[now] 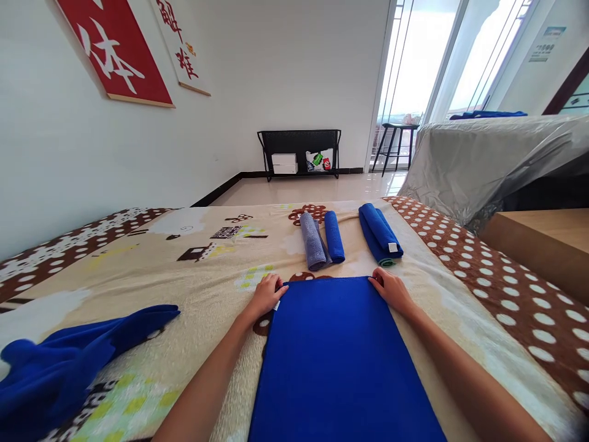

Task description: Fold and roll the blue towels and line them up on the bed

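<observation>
A blue towel [340,356] lies spread flat in front of me on the patterned blanket, running off the bottom of the view. My left hand [268,293] pinches its far left corner, close to a small white tag. At the far right corner, the fingers of my right hand [389,286] are closed on the cloth. Just beyond the far edge lie a rolled grey towel [313,242] and a thin rolled blue towel [334,237]. A thicker folded blue towel [378,230] with a white label rests beyond my right hand.
A crumpled blue towel [78,353] lies at the left on the blanket [202,270]. Past the bed stand a black rack [299,144] and a black stool [399,127]. Plastic-covered furniture [469,162] and a wooden surface [552,227] are at the right.
</observation>
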